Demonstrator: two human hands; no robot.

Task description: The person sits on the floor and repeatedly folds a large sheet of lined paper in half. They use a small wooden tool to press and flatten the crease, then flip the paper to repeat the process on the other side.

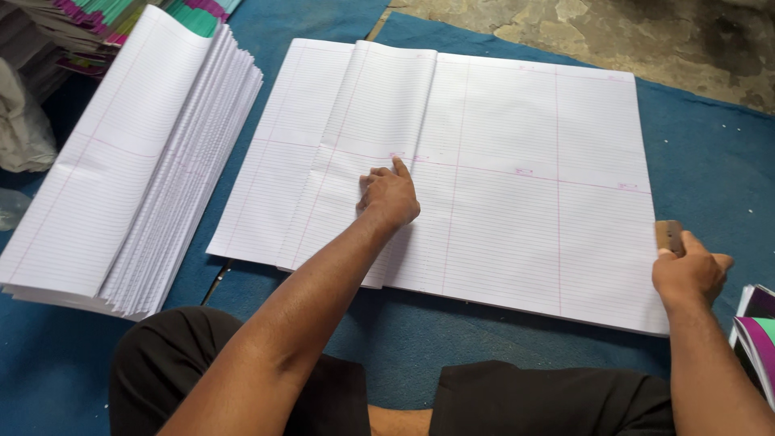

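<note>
A large white ruled paper sheet with pink margin lines (533,202) is spread flat on a blue floor mat (710,169), its long axis running left to right across the seated person's lap. A folded-over flap of the same ruled paper (379,121) lies along the sheet's left part, its crease running away from the viewer, and the left hand (389,196) is pressed down on it, forefinger stretched toward the pink cross line at mid-sheet, the other fingers curled loosely and nothing grasped. At the sheet's right edge, near the front corner, the right hand (690,270) is clenched around a small brown wooden block (668,236), which stands just at the paper's margin. The flap therefore lies well to the left of that grip, across most of the sheet's width, and the left hand is by far the nearer to it. Small pink printed marks are seen along the cross line and near the top edge, too small to be made out. To the left, a thick stack of folded ruled white sheets (137,178) is laid on the mat, apart from the open sheet. Behind it, bundles with green and magenta edges (105,24) are piled. At the far right, purple-and-green covered booklets (757,323) are partly seen. Bare stone floor (613,32) shows beyond the mat.
</note>
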